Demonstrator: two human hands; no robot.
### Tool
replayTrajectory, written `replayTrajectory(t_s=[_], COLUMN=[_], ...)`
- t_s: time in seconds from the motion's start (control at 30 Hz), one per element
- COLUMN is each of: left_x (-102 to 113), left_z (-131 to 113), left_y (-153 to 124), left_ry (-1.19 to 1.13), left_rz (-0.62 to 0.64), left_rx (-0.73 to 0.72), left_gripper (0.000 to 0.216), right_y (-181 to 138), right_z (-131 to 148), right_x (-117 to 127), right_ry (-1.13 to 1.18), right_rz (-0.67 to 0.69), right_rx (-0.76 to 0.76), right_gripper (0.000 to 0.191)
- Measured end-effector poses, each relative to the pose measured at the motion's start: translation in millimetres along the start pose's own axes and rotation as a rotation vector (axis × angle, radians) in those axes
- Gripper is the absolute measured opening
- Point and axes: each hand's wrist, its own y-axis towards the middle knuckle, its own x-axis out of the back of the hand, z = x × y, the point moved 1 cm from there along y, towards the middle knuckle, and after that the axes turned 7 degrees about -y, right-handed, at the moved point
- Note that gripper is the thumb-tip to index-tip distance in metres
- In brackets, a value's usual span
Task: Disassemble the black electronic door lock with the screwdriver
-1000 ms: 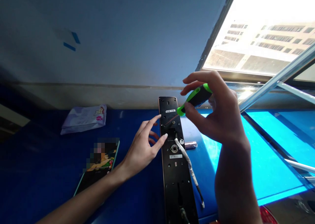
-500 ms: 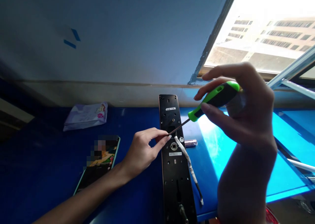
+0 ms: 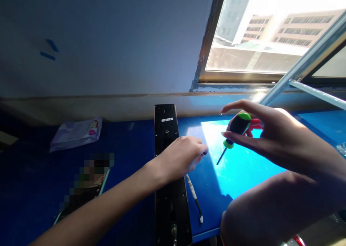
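My right hand holds a green and black screwdriver by its handle, over the sunlit part of the blue table. The shaft points down and left, its tip touching nothing that I can see. My left hand reaches across a long black lock panel, fingers curled closed beyond the panel's right edge. What those fingers hold, if anything, is hidden. From under this hand a white-wrapped cable runs down to a small white connector on the table. The panel bears a "CE 18" label near its far end.
On the blue table a phone lies left of my arm, its screen partly blurred out. A purple and white packet lies at the back left by the wall. A metal ladder-like frame leans before the window at right.
My left hand has moved right, off the screwdriver tip and past the panel's edge. My right hand has drawn the screwdriver away from the panel and lowered it. The view has shifted right.
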Motion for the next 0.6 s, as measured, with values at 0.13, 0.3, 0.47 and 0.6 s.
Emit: replayTrajectory(t_s=[0.13,0.3,0.47,0.6], left_x=[-20.7,-46.7,-54.2,-39.8], left_z=[10.7,22.9,27.8,23.1], left_y=[46.0,74.2,78.5,64.8], left_ry=[0.100,0.183,0.177,0.148], left_rz=[0.184,0.300,0.352,0.321], left_rx=[0.005,0.032,0.027,0.033], left_gripper=[0.023,0.024,0.020,0.033], right_y=[-6.3,-3.5,-0.6,1.5], right_z=[-24.2,-35.6,-32.7,-32.3], right_x=[2.3,4.7,9.1,10.1], right_ry=[-0.002,0.054,0.049,0.039], right_rz=[0.047,0.123,0.180,0.215], right_rx=[-0.065,-0.105,-0.149,-0.149], right_gripper=[0.041,0.041,0.039,0.040])
